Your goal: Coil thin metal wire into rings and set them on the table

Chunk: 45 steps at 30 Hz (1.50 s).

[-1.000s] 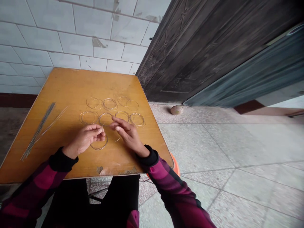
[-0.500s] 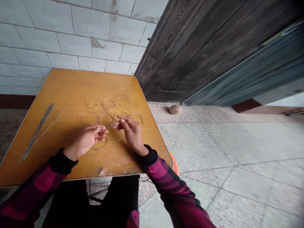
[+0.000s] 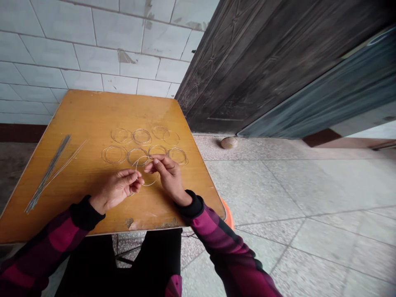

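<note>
Between my hands a thin wire ring (image 3: 146,171) is raised off the table. My left hand (image 3: 118,190) pinches its lower part, and my right hand (image 3: 167,177) pinches its upper right side between thumb and fingers. Just beyond my fingertips, several similar wire rings (image 3: 142,144) lie flat on the yellow-brown wooden tabletop (image 3: 93,119), some overlapping. A bundle of straight thin wires (image 3: 49,175) lies to the left, well away from both hands.
A white tiled wall (image 3: 93,53) rises behind the table, and a dark carved wooden door (image 3: 247,70) stands to the right. A small stone (image 3: 229,142) lies on the speckled tile floor (image 3: 293,194). An orange stool edge (image 3: 228,214) shows beyond the table's right corner.
The wire ring once lying under my left hand is now lifted between both hands. My hands have moved closer together, and the rings on the table have not moved.
</note>
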### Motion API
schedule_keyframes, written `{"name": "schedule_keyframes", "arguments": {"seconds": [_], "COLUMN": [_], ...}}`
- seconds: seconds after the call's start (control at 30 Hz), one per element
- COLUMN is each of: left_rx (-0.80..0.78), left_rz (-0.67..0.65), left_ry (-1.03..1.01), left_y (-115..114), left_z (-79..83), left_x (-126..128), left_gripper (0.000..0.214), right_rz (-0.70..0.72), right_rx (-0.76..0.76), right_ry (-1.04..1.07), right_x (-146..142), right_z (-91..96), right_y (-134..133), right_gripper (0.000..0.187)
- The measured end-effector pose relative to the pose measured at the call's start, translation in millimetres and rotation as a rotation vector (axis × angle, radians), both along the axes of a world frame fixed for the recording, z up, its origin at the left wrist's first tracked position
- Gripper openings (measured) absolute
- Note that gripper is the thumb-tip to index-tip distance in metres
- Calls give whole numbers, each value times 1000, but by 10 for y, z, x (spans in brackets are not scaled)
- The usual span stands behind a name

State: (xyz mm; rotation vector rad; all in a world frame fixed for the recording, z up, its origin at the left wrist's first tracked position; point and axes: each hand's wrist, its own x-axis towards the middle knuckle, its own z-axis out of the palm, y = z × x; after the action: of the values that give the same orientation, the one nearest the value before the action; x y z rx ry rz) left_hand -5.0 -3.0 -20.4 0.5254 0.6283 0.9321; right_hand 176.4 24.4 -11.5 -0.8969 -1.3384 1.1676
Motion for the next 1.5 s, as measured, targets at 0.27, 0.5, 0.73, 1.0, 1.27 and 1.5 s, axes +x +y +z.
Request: {"name": "schedule_keyframes", "arguments": {"seconds": [0.27,0.5,0.73,1.0,1.27,1.5], "left_rx": [-59,-45,-80,-70,-37,-18], "left_rz": [1,-9,-62,-31,-89,-103], "left_ry": [-10,58,30,32,91,175], "left_y": [32,24,58,56,69,85], "left_z": [74,163,153,139,125,99], "left_x": [-25,-44,-77,-95,-101,-104], "left_gripper": [27,27,25,26,25,16], "right_rz": [89,13,-31,-47,-23,23], "right_rx": [76,447,629,673,688,864], "right_ry": [-86,-503,-631,-729,-790,-830], "right_x": [17,107,128,144,134,135], "right_z": [-59,30,86,60,45,50], "right_y": [12,21,20,43,14,-18], "right_gripper": [21,19,30,29,31,25]}}
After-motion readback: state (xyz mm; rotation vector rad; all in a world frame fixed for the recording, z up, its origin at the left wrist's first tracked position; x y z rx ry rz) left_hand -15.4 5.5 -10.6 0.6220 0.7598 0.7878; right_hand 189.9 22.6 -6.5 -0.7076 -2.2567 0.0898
